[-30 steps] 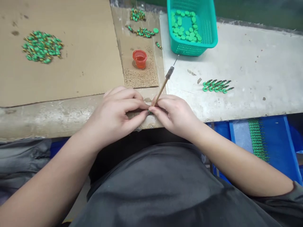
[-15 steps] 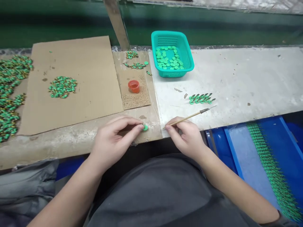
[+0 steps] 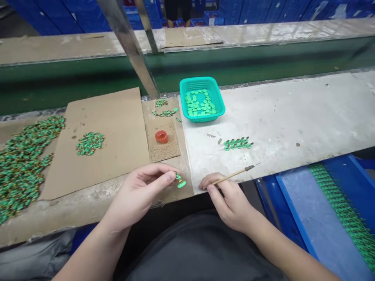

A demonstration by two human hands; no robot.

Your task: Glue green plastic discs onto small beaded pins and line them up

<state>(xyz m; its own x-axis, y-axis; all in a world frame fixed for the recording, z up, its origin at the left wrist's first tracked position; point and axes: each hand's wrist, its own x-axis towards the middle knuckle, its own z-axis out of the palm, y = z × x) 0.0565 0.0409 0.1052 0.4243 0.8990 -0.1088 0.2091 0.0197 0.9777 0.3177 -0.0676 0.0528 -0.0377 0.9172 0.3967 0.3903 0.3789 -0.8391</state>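
Note:
My left hand pinches a small green piece with a round green cap, held just above the bench's front edge. My right hand is closed around a thin wooden brush whose dark tip points right over the grey bench top. The two hands are a short way apart. A small red cup stands on a strip of cardboard beyond my left hand. A teal basket of green discs sits farther back.
A short row of green pieces lies on the grey top. Small and large heaps of green pieces lie on cardboard at the left. A blue tray with a long row of green pieces is at the lower right. A metal post rises behind.
My hands have drawn apart, the left keeping the green piece and the right the brush, now laid flatter and pointing right. The view has tilted up, showing more of the bench and background.

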